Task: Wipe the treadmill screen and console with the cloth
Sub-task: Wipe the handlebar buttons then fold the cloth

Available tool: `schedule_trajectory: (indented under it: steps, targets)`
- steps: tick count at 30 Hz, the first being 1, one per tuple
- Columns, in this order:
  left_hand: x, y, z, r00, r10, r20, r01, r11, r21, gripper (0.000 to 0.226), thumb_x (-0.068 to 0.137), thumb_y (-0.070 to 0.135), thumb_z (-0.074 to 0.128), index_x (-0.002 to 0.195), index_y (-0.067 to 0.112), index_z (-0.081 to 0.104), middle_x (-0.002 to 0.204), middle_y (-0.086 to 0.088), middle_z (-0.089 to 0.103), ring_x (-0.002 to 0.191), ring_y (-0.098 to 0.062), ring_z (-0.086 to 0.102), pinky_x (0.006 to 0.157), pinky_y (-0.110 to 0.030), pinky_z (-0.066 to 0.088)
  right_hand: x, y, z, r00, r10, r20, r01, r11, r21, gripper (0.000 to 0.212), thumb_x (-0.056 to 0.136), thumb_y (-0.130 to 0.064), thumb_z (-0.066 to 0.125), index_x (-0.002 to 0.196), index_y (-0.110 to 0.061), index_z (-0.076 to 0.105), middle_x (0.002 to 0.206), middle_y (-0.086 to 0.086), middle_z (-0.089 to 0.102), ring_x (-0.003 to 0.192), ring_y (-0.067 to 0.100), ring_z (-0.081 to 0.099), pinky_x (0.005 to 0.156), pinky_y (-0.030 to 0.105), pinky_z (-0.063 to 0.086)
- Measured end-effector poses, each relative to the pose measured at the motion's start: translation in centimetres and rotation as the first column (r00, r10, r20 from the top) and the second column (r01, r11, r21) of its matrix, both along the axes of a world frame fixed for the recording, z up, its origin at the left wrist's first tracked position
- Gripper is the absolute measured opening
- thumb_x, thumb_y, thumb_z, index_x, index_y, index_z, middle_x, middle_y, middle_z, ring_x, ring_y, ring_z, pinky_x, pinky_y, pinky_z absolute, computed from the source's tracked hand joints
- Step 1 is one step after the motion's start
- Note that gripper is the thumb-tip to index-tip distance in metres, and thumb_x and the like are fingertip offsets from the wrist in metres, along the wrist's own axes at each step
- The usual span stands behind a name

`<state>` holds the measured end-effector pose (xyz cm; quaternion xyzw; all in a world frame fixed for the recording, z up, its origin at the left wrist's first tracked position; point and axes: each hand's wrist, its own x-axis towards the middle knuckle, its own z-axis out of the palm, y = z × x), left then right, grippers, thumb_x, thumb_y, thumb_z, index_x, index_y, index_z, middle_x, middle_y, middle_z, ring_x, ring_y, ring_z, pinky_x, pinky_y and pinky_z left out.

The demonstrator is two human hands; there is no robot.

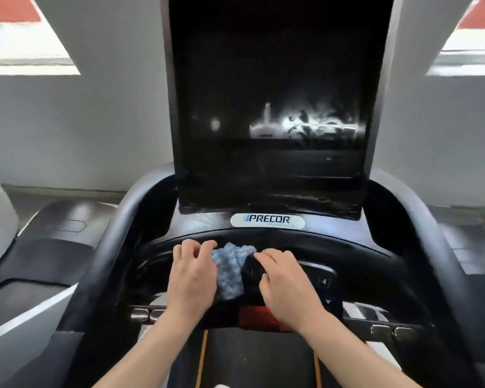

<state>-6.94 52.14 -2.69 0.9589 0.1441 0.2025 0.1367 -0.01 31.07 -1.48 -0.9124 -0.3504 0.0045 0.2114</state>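
A crumpled blue-and-white cloth lies on the black treadmill console, just below the Precor badge. My left hand covers the cloth's left side, its fingers curled round the fabric. My right hand rests flat on the console's control pad, with its fingertips at the cloth's right edge. The tall dark screen stands upright behind the console and shows pale reflections and smears across its lower half. Arrow buttons sit just right of my right hand.
Curved black handrails ring the console on both sides. Metal grip sensors are on the crossbar, left and right. A red strip sits under my wrists, above the belt. Another machine stands to the left.
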Motion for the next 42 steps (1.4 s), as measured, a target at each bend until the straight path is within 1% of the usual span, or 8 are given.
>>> schedule_trajectory:
  steps: [3, 8, 12, 19, 29, 33, 38, 42]
  targets:
    - [0.1, -1.9, -0.1, 0.986, -0.148, -0.079, 0.162, 0.961, 0.224, 0.041, 0.080, 0.005, 0.054, 0.118, 0.008, 0.068, 0.102, -0.009, 0.060, 0.088, -0.033, 0.050, 0.073, -0.047, 0.053, -0.5, -2.7, -0.5, 1.000, -0.008, 0.029, 0.011, 0.994, -0.106, 0.058, 0.090, -0.021, 0.049, 0.147, -0.013, 0.057, 0.146, 0.003, 0.060, 0.104, 0.026, 0.055, 0.100, 0.038, 0.050]
    - [-0.2, -6.1, -0.7, 0.916, -0.307, -0.257, 0.380, 0.869, 0.317, 0.061, 0.090, 0.018, 0.051, 0.148, -0.001, 0.051, 0.148, -0.017, 0.056, 0.138, -0.041, 0.051, 0.117, -0.051, 0.041, -1.6, -7.4, -0.6, 0.982, -0.183, 0.049, 0.179, 0.981, 0.072, 0.044, 0.089, -0.018, 0.056, 0.131, -0.012, 0.067, 0.142, 0.009, 0.061, 0.112, 0.029, 0.053, 0.102, 0.042, 0.052]
    - [1.7, -10.0, -0.5, 0.811, -0.463, -0.358, 0.572, 0.753, 0.324, 0.063, 0.096, 0.026, 0.042, 0.154, 0.002, 0.045, 0.160, -0.016, 0.045, 0.149, -0.038, 0.039, 0.125, -0.051, 0.027, -2.1, -11.6, -1.7, 0.942, -0.335, 0.027, 0.325, 0.929, 0.177, 0.044, 0.087, -0.011, 0.059, 0.131, -0.010, 0.067, 0.139, 0.008, 0.062, 0.115, 0.028, 0.052, 0.104, 0.042, 0.050]
    - [7.1, -19.3, -0.1, 0.639, -0.586, -0.498, 0.758, 0.588, 0.282, 0.052, 0.098, 0.031, 0.046, 0.148, 0.017, 0.047, 0.144, -0.002, 0.053, 0.130, -0.033, 0.047, 0.114, -0.047, 0.038, -2.5, -18.5, -5.3, 0.886, -0.457, -0.074, 0.462, 0.884, 0.075, 0.049, 0.084, -0.013, 0.062, 0.133, -0.007, 0.063, 0.131, 0.007, 0.066, 0.114, 0.031, 0.060, 0.101, 0.046, 0.053]
    - [4.9, -10.4, 3.0, 0.837, -0.445, -0.317, 0.545, 0.723, 0.424, 0.022, 0.092, 0.023, 0.047, 0.097, 0.012, 0.066, 0.084, -0.004, 0.067, 0.070, -0.028, 0.068, 0.061, -0.040, 0.060, -2.9, -19.4, -6.0, 0.924, -0.370, -0.091, 0.375, 0.926, 0.037, 0.050, 0.086, -0.027, 0.044, 0.128, -0.012, 0.066, 0.121, -0.001, 0.069, 0.109, 0.024, 0.064, 0.097, 0.039, 0.056]
    - [5.8, -18.1, -0.3, 0.900, -0.346, -0.263, 0.426, 0.826, 0.369, 0.042, 0.100, 0.032, 0.045, 0.133, 0.011, 0.060, 0.119, -0.007, 0.064, 0.107, -0.035, 0.060, 0.101, -0.056, 0.046, -3.8, -19.7, -6.6, 0.905, -0.407, -0.122, 0.419, 0.904, 0.089, 0.047, 0.086, -0.026, 0.047, 0.126, -0.013, 0.066, 0.121, -0.002, 0.068, 0.109, 0.022, 0.062, 0.101, 0.036, 0.052]
    - [3.9, -23.8, -4.9, 0.656, -0.591, -0.469, 0.754, 0.473, 0.456, 0.047, 0.098, 0.031, 0.052, 0.135, 0.006, 0.066, 0.134, -0.011, 0.068, 0.138, -0.042, 0.052, 0.124, -0.061, 0.009, -4.3, -22.2, -7.4, 0.870, -0.466, -0.164, 0.487, 0.864, 0.130, 0.037, 0.082, -0.019, 0.056, 0.117, -0.014, 0.067, 0.111, -0.001, 0.068, 0.098, 0.026, 0.062, 0.085, 0.043, 0.057]
    - [0.6, -20.2, -5.1, 0.588, -0.624, -0.515, 0.808, 0.412, 0.422, 0.063, 0.096, 0.027, 0.048, 0.157, 0.011, 0.043, 0.162, -0.006, 0.044, 0.153, -0.027, 0.035, 0.121, -0.053, 0.020, -4.6, -24.5, -7.6, 0.857, -0.495, -0.145, 0.511, 0.853, 0.105, 0.043, 0.088, -0.029, 0.045, 0.122, -0.014, 0.066, 0.118, -0.003, 0.067, 0.104, 0.024, 0.061, 0.089, 0.042, 0.056]
